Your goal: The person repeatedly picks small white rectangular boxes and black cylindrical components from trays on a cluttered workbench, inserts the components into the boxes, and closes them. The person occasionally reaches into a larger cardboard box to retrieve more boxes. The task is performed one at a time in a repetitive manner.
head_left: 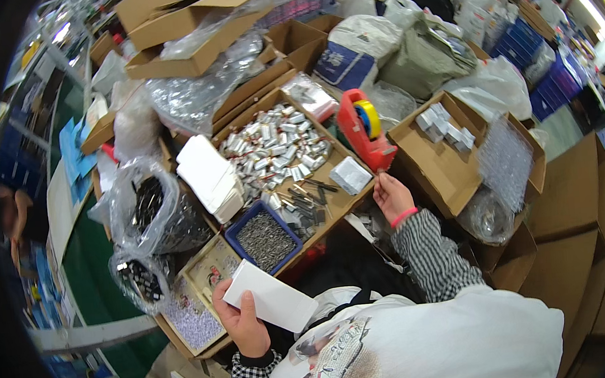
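A flat white box [272, 297] rests in my left hand [245, 322], the thumb on top and the fingers beneath it. My right hand [393, 200] reaches to the front end of a red tape dispenser [366, 134] that carries a yellow-edged roll of tape. Its thumb and fingertips are pinched at the dispenser's cutting edge; any piece of tape between them is too small to make out. Left of the dispenser, a clear-wrapped whitish packet [351, 176] lies on the cardboard tray [333, 213], beside many small silvery cylindrical parts [277, 144].
A blue bin [262, 237] of small metal pieces stands at the tray's near side, by a stack of white cards [209, 175]. Bags of black parts [149, 202] sit left. At right, an open carton [434, 170] holds small boxes and bubble wrap [505, 160].
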Motion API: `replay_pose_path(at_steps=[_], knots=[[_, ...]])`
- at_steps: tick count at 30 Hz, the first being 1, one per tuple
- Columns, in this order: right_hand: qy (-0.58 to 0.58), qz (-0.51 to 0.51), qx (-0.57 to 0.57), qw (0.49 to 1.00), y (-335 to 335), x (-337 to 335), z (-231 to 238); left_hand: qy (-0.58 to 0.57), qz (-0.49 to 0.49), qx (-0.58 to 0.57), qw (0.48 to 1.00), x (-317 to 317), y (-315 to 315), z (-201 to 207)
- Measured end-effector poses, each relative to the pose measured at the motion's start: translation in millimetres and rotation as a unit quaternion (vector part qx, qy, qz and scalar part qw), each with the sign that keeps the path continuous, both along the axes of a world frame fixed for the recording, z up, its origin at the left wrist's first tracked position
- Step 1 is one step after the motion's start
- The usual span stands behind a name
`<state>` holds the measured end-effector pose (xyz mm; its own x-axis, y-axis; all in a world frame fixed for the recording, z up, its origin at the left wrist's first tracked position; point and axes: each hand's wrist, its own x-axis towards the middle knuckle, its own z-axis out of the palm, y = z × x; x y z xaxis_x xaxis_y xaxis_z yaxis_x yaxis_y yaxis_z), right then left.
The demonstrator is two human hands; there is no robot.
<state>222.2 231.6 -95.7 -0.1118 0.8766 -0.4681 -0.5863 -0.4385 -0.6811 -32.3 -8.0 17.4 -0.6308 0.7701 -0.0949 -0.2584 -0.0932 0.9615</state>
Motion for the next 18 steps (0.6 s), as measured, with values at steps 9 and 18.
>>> replay_pose_path(at_steps=[9, 18], knots=[[-0.019, 0.437, -0.054, 0.898, -100, -113, 79, 0.140, 0.018, -0.068, 0.988, -1, -32, -30], [0.072, 0.488, -0.021, 0.870, -178, -177, 120, 0.231, 0.079, -0.103, 0.964, -2, -71, -18]])
